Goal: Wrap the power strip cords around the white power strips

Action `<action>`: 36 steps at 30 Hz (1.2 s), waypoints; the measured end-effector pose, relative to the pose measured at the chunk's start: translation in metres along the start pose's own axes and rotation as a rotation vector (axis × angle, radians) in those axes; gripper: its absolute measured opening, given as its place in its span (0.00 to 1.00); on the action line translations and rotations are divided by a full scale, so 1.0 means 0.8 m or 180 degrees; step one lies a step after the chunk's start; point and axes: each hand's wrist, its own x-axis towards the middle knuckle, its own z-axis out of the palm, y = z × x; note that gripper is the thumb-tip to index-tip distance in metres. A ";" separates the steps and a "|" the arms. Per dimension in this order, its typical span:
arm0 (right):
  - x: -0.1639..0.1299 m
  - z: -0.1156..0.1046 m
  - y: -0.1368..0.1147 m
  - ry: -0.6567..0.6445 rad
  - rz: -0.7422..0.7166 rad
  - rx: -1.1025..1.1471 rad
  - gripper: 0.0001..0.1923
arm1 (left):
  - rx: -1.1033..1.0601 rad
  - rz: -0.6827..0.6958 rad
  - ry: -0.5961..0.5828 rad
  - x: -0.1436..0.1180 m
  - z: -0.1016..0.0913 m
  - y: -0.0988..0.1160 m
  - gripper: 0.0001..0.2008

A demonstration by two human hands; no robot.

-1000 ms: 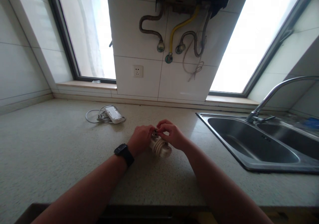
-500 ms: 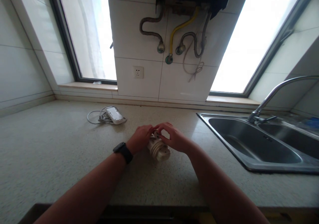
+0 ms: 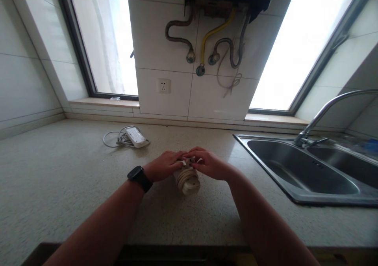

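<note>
A cream power strip (image 3: 188, 179) with its cord wound around it lies on the speckled countertop (image 3: 59, 179). My left hand (image 3: 163, 165), with a black watch on the wrist, grips its far end from the left. My right hand (image 3: 207, 164) grips the same end from the right, fingertips meeting the left hand's over the cord. What lies under the fingers is hidden.
A second white power strip (image 3: 134, 136) with a loose cord lies further back on the left. A steel double sink (image 3: 307, 171) with a curved tap (image 3: 325, 110) sits to the right. A wall socket (image 3: 163, 85) and several pipes are on the tiled wall between two windows.
Both hands have lowered and flattened onto the wound power strip, which has turned a little so its near end faces me. The left wrist has shifted slightly left.
</note>
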 end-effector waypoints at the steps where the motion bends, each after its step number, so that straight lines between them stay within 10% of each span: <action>1: 0.000 -0.001 0.003 0.0007 0.0028 0.0078 0.18 | -0.0078 0.0013 -0.0103 -0.004 -0.006 0.000 0.25; 7: -0.003 -0.009 0.010 -0.0230 0.0177 0.0399 0.21 | 0.0238 -0.0220 -0.0627 -0.026 -0.025 0.004 0.57; 21: 0.007 0.004 0.014 0.0299 0.0988 -0.0608 0.09 | 0.1004 -0.0041 0.0060 -0.008 0.010 0.024 0.49; 36: 0.013 0.019 0.011 0.1110 0.0233 -0.1002 0.11 | 0.1820 -0.0666 0.0199 0.004 0.006 0.039 0.57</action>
